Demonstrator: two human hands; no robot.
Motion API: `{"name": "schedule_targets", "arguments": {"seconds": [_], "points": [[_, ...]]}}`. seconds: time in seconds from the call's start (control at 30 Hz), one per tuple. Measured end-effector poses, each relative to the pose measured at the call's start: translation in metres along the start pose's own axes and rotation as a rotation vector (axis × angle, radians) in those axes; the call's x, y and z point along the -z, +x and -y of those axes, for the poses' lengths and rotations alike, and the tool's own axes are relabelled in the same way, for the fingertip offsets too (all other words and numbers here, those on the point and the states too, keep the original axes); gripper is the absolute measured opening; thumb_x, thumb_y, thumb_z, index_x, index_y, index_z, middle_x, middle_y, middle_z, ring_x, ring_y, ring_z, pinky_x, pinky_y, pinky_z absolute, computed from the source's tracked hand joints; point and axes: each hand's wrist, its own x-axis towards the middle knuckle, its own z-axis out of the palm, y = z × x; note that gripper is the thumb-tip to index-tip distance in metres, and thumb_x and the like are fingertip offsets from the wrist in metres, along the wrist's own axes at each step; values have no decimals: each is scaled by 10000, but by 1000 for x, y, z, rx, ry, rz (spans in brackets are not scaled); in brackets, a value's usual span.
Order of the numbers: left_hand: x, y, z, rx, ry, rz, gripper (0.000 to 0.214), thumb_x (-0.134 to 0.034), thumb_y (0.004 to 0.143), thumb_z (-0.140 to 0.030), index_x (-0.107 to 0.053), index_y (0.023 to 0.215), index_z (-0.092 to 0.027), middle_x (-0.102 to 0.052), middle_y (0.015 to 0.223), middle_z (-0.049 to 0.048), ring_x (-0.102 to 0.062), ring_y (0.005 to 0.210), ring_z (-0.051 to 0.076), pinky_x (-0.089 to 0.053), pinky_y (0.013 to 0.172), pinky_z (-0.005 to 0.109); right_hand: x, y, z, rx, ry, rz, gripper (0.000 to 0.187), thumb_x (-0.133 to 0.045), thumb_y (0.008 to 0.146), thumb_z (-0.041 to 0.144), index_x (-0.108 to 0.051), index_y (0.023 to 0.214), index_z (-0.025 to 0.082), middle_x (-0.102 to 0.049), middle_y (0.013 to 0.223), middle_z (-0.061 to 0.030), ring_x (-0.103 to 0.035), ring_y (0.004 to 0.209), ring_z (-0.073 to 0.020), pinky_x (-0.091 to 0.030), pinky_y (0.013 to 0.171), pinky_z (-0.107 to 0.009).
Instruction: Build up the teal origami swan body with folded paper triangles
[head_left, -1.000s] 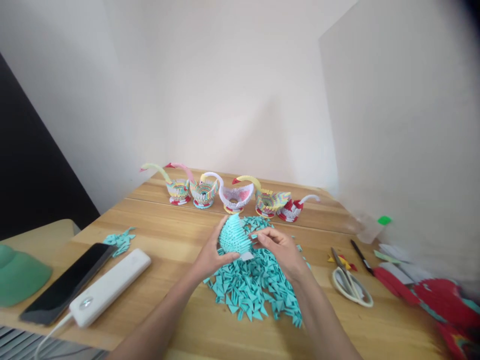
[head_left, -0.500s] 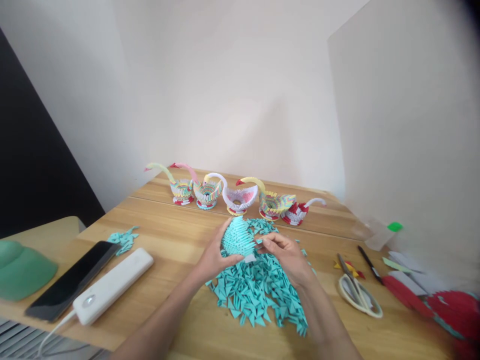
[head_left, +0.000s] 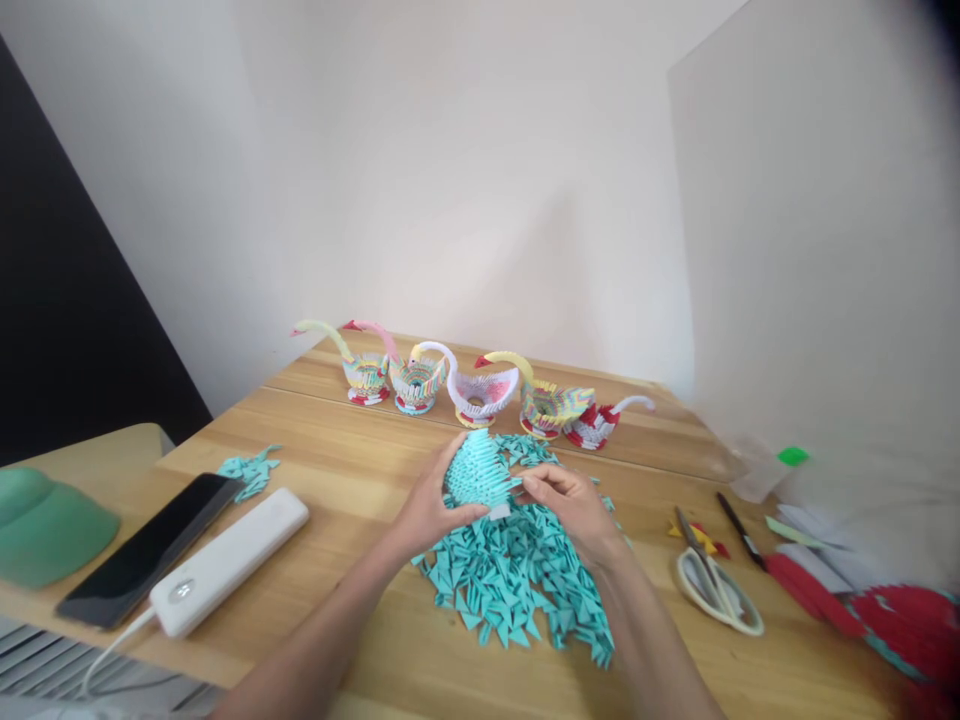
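Note:
My left hand is wrapped around a turquoise origami model built from many folded paper pieces, with a pale white piece at its lower edge. At the model's right side, my right hand pinches a small turquoise folded paper piece between thumb and fingers. The piece's tip meets the model's edge; whether it is slotted in I cannot tell. Beneath both hands spreads a heap of loose turquoise paper triangles on the wooden table.
Several finished paper swans stand in a row at the back. On the left lie a phone, a white power bank with a cable, and a small turquoise pile. Scissors, a black pen and red paper items lie right.
My right hand has brought the small turquoise piece slightly left, against the model's edge. The left hand keeps its hold on the model. The camera view has shifted slightly.

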Motion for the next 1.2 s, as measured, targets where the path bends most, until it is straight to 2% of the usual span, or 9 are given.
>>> {"name": "schedule_targets", "arguments": {"seconds": [0.23,0.43,0.53,0.63,0.7,0.83,1.03,1.13,1.2], "points": [[2,1,-4,-56,103,-11,916,-773,681,-362,-293,1452,-248,-363,1463,124,-334,1352,306,-287,1122,466,5,0,3,14,-79,45,285,-718,727,465,-718,760,182,-687,738,-27,-631,716,-186,-494,699,-303],[2,0,-3,-73,163,-24,914,-772,677,-396,-300,1449,-262,-351,1460,124,-318,1361,303,-288,1121,471,5,-1,-1,52,-144,45,267,-692,761,443,-702,699,184,-661,673,-21,-601,686,-178,-474,685,-298],[3,1,-4,-73,171,-27,910,-768,681,-399,-297,1449,-264,-346,1460,122,-325,1357,299,-295,1117,465,3,0,-7,29,-41,28,253,-726,733,426,-705,835,196,-682,724,-25,-621,698,-185,-493,691,-317],[3,1,-5,-70,164,-33,902,-763,686,-394,-303,1447,-241,-356,1453,127,-334,1349,296,-294,1118,451,-1,1,-10,28,57,29,345,-763,707,390,-673,997,225,-708,896,-48,-644,833,-210,-514,737,-335],[4,1,-6,-59,147,-39,897,-762,685,-391,-311,1444,-234,-365,1447,126,-342,1343,300,-297,1117,447,-3,1,-10,64,48,26,363,-763,714,377,-659,1033,237,-699,958,-54,-634,906,-216,-516,760,-331],[3,1,-6,-24,113,-51,889,-761,684,-373,-314,1442,-246,-367,1443,118,-362,1329,303,-330,1098,444,-6,-1,-8,160,-109,-25,271,-727,750,389,-655,960,233,-691,928,-48,-632,877,-208,-514,752,-321],[3,3,-6,-22,126,-60,886,-761,683,-366,-313,1438,-247,-397,1424,119,-387,1313,298,-317,1103,462,-7,-6,3,322,-442,-41,218,-624,825,309,-711,1024,290,-727,1020,-43,-667,893,-238,-504,854,-391],[2,3,-4,-21,115,-61,887,-763,681,-345,-311,1439,-257,-400,1428,118,-376,1321,309,-312,1102,474,-5,-6,5,420,-502,-7,190,-576,849,273,-751,913,310,-746,943,-27,-668,928,-256,-486,897,-414],[1,2,-2,-23,112,-64,883,-762,684,-346,-313,1439,-256,-399,1430,117,-373,1323,310,-317,1098,467,-2,-3,2,416,-483,4,183,-574,848,264,-752,867,302,-747,911,-25,-670,927,-255,-494,880,-405]]}}
